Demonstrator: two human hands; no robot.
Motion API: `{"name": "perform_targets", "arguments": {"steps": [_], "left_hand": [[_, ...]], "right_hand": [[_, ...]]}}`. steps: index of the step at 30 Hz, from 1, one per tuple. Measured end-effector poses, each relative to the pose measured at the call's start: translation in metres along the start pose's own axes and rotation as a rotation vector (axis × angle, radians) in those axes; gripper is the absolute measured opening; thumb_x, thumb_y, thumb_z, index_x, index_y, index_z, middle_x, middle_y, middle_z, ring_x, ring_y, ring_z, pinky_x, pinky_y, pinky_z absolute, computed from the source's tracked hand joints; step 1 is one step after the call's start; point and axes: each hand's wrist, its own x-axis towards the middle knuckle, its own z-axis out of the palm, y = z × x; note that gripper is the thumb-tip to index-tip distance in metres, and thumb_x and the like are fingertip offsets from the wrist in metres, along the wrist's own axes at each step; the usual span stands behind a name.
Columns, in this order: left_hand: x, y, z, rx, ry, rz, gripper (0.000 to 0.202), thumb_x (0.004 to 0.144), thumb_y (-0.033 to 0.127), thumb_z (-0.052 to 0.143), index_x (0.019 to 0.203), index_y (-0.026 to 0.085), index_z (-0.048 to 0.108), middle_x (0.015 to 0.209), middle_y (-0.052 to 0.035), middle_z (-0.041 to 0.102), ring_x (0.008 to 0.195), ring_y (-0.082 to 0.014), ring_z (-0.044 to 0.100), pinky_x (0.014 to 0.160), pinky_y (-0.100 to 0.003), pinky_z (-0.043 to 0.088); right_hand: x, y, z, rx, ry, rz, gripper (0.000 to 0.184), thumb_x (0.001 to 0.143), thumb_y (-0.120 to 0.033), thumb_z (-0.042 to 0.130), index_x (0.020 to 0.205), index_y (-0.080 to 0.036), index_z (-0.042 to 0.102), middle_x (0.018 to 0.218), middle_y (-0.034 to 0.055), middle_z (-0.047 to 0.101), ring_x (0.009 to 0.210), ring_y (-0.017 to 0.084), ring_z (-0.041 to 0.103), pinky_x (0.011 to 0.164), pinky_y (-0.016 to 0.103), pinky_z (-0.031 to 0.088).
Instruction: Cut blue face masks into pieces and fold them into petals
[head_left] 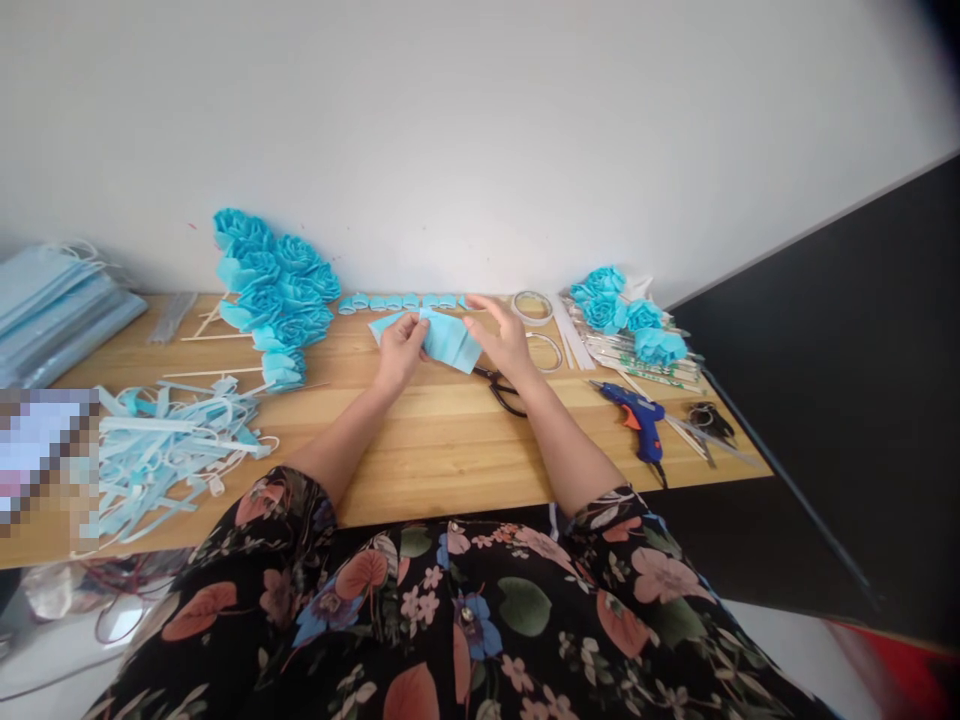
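My left hand (400, 350) and my right hand (504, 338) hold a folded piece of light blue mask fabric (448, 340) between them over the wooden table (435, 440). The left fingers pinch its left end. The right hand grips its right side, with some fingers stretched out. Black scissors (501, 388) lie on the table just under my right wrist. A row of small rolled blue pieces (397, 301) sits behind the fabric near the wall.
Blue fabric roses on sticks (274, 285) lie at back left, more roses (626, 318) on packets at back right. Tape rolls (532, 305), a blue glue gun (636, 412), cut mask strips (169, 440) and stacked masks (52, 310) are also on the table.
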Motion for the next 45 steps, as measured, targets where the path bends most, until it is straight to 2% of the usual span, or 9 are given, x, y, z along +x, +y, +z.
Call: {"name": "perform_targets", "arguments": {"steps": [4, 8, 16, 20, 23, 27, 35, 40, 45], "left_hand": [[-0.009, 0.006, 0.006, 0.089, -0.101, 0.026, 0.023, 0.083, 0.04, 0.067, 0.076, 0.019, 0.063, 0.056, 0.0037, 0.049, 0.047, -0.0107, 0.048, 0.045, -0.022, 0.041], [-0.007, 0.01, 0.003, 0.086, -0.053, 0.04, 0.025, 0.084, 0.041, 0.066, 0.075, 0.018, 0.06, 0.058, 0.004, 0.049, 0.047, -0.0097, 0.048, 0.045, -0.022, 0.042], [0.015, 0.01, -0.017, -0.078, 0.24, 0.042, 0.026, 0.084, 0.038, 0.065, 0.072, 0.018, 0.053, 0.062, 0.0052, 0.043, 0.048, -0.0079, 0.044, 0.041, -0.018, 0.04], [0.009, 0.011, -0.012, 0.0, 0.15, 0.037, 0.023, 0.085, 0.036, 0.061, 0.071, 0.019, 0.054, 0.058, 0.005, 0.045, 0.045, -0.0089, 0.043, 0.041, -0.021, 0.039], [-0.004, 0.011, -0.002, 0.103, -0.024, 0.063, 0.022, 0.085, 0.036, 0.059, 0.073, 0.019, 0.056, 0.056, 0.005, 0.045, 0.047, -0.0095, 0.044, 0.045, -0.022, 0.038], [-0.012, 0.011, 0.007, 0.204, -0.142, 0.115, 0.022, 0.087, 0.037, 0.057, 0.076, 0.018, 0.058, 0.059, 0.0041, 0.048, 0.054, -0.0102, 0.046, 0.052, -0.022, 0.039], [0.011, 0.007, -0.018, 0.296, 0.201, 0.156, 0.026, 0.091, 0.027, 0.047, 0.106, 0.016, 0.065, 0.085, -0.0054, 0.071, 0.08, -0.0154, 0.067, 0.073, -0.026, 0.049], [0.01, -0.004, -0.022, 0.737, -0.021, 0.261, 0.033, 0.09, 0.02, 0.048, 0.115, 0.015, 0.069, 0.122, -0.0122, 0.071, 0.118, -0.024, 0.063, 0.105, -0.039, 0.044], [0.005, -0.007, -0.019, 1.079, -0.182, 0.193, 0.036, 0.093, 0.026, 0.048, 0.121, 0.019, 0.07, 0.139, -0.0126, 0.063, 0.132, -0.03, 0.053, 0.114, -0.048, 0.034]], "right_hand": [[-0.002, -0.007, 0.004, -0.161, -0.173, -0.01, 0.022, 0.088, -0.037, 0.06, 0.095, -0.021, 0.073, 0.092, 0.0057, 0.074, 0.089, 0.022, 0.065, 0.086, 0.034, 0.047], [-0.002, -0.004, 0.004, -0.266, -0.211, 0.067, 0.021, 0.087, -0.031, 0.054, 0.074, -0.019, 0.065, 0.066, 0.0002, 0.06, 0.068, 0.016, 0.053, 0.068, 0.028, 0.039], [0.003, 0.015, -0.005, -0.087, -0.049, 0.194, 0.022, 0.085, -0.035, 0.053, 0.08, -0.019, 0.068, 0.081, 0.0025, 0.072, 0.081, 0.02, 0.065, 0.081, 0.031, 0.046], [0.002, 0.009, -0.009, 0.084, 0.04, 0.167, 0.033, 0.09, -0.046, 0.053, 0.104, -0.022, 0.072, 0.107, 0.0048, 0.076, 0.105, 0.023, 0.068, 0.095, 0.036, 0.049], [0.0, 0.002, -0.007, 0.075, -0.062, 0.063, 0.037, 0.092, -0.048, 0.055, 0.114, -0.023, 0.071, 0.115, 0.0052, 0.075, 0.11, 0.022, 0.067, 0.098, 0.034, 0.048], [-0.003, 0.003, -0.001, -0.116, -0.214, 0.051, 0.033, 0.091, -0.048, 0.056, 0.093, -0.02, 0.073, 0.084, 0.0027, 0.074, 0.077, 0.018, 0.065, 0.075, 0.029, 0.047], [0.006, 0.014, -0.009, -0.064, 0.251, 0.212, 0.035, 0.091, -0.05, 0.05, 0.073, -0.021, 0.056, 0.06, -0.0027, 0.047, 0.061, 0.014, 0.042, 0.06, 0.028, 0.033], [0.009, 0.025, -0.01, 0.113, 0.314, 0.29, 0.038, 0.087, -0.054, 0.052, 0.07, -0.021, 0.052, 0.061, -0.0032, 0.042, 0.06, 0.013, 0.038, 0.058, 0.028, 0.032], [0.004, 0.024, -0.003, 0.199, 0.019, 0.349, 0.038, 0.082, -0.056, 0.059, 0.074, -0.019, 0.059, 0.064, -0.0028, 0.049, 0.062, 0.013, 0.042, 0.059, 0.026, 0.034]]}}
